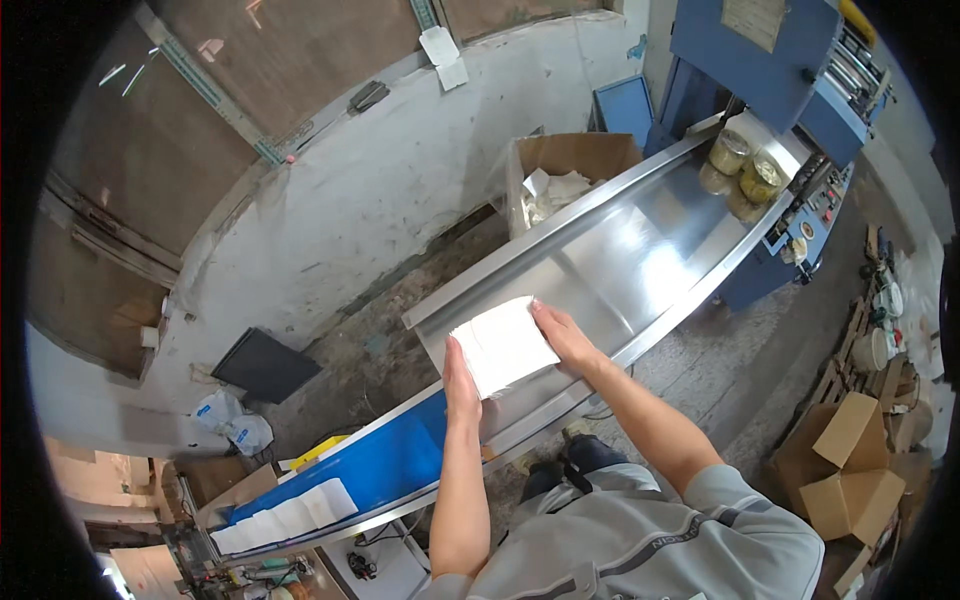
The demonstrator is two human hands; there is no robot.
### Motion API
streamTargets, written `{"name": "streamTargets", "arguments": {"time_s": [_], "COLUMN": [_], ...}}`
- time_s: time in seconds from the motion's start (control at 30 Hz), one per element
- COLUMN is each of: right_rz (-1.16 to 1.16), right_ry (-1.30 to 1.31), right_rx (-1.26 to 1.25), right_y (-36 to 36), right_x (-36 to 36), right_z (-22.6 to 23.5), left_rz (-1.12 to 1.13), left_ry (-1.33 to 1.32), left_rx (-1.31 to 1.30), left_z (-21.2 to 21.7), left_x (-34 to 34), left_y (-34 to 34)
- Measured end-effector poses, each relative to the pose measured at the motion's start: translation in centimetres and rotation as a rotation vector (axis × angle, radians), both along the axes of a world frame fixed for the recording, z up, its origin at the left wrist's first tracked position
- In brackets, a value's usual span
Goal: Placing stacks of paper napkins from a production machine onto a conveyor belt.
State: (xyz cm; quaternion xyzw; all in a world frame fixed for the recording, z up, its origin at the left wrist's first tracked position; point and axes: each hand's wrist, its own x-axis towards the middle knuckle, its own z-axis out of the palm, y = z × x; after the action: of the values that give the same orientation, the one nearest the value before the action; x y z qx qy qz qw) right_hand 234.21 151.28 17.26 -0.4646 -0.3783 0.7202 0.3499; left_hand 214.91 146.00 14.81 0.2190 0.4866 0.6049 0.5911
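Note:
A squarish stack of white paper napkins (505, 345) is pressed between my two hands over the metal chute. My left hand (461, 380) lies flat against the stack's left side. On the opposite side, my right hand (565, 338) grips the right edge, thumb near the far corner. Beneath is the shiny steel chute (600, 270), sloping up to the far right. From its near left end a blue conveyor belt (390, 455) runs on. Several white napkin stacks (290, 515) lie in a row on the belt, away from my hands.
A blue machine (750, 60) with rollers and a control panel (815, 225) stands at the chute's far end, with two filled jars (728, 155) there. An open carton (520, 190) of white paper scraps sits behind the chute. Cardboard boxes (850, 500) crowd the right.

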Motion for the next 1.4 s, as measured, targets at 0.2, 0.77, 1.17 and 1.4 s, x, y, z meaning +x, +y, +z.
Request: {"name": "streamTargets", "arguments": {"time_s": [0.2, 0.77, 1.17, 1.4], "right_rz": [0.047, 0.216, 0.311, 0.675], "right_ry": [-0.072, -0.088, 0.142, -0.137], "right_rx": [0.155, 0.136, -0.038, 0.323], "right_y": [0.7, 1.3, -3.6, -8.7], "right_x": [-2.8, -0.1, -3.4, -9.3], "right_z": [-5.7, 5.7, 4.0, 4.7], "left_rz": [-0.049, 0.037, 0.083, 0.224], "left_ry": [0.089, -0.765, 0.041, -0.126], "left_rx": [-0.031, 0.323, 0.073, -0.132], "left_z": [0.0, 3.9, 2.7, 5.0], "left_x": [2.5, 2.7, -0.3, -5.8], "left_y": [1.0, -2.6, -13.2, -17.3]}}
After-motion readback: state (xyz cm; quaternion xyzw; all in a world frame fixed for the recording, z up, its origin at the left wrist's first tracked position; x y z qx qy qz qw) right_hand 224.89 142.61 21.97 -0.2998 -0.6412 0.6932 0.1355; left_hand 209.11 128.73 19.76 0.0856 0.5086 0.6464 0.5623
